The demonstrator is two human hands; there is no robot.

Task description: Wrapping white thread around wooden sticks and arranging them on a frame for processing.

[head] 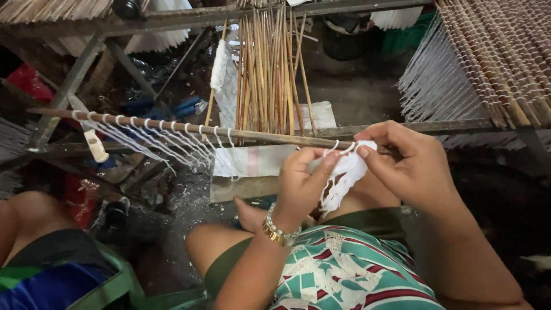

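Observation:
A long thin wooden stick (172, 127) runs across the view from the left toward my hands, with several white string loops (166, 140) hanging from it. My left hand (301, 183), with a metal bracelet on its wrist, pinches a bundle of white strings (344, 178) just below the stick. My right hand (410, 166) grips the top of the same bundle at the stick's right end. The strings hang down between both hands over my lap.
A bunch of bare bamboo sticks (267, 69) leans upright behind. At right a rack (493, 63) holds several sticks strung with white threads. Metal frame bars (74, 80) cross at left. Another person's knee and clothing (34, 252) sit at lower left. White sacks (252, 161) lie on the floor.

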